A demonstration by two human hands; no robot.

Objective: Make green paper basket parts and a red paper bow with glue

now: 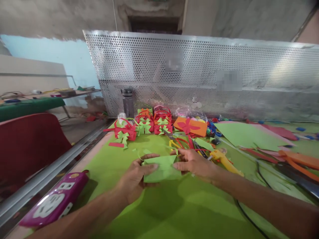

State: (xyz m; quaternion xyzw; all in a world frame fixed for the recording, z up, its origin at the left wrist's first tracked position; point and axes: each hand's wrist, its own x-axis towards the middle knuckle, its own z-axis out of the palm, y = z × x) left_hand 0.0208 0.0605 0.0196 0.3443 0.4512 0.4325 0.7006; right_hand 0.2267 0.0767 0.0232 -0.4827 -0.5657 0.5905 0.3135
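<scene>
A small light green paper piece (pixel 163 171), folded like a little bag or box, is held between both hands above the green table surface (pixel 159 212). My left hand (pixel 137 176) grips its left side, thumb on the front face. At its right edge my right hand (pixel 190 164) pinches it, thumb in front and fingers behind. Thin green strips show near the fingertips at the top. Behind the hands stand several red paper bags (pixel 146 126) with green bows. An orange piece with a red bow (pixel 190 126) lies beside them.
A yellow glue gun (pixel 225 161) and scissors (pixel 176 141) lie beyond my right hand. Green paper sheets (pixel 251 134) are at the right. A purple power strip (pixel 56 199) sits at the left edge. A dark bottle (pixel 128 103) stands at the back before a perforated metal panel (pixel 199 73).
</scene>
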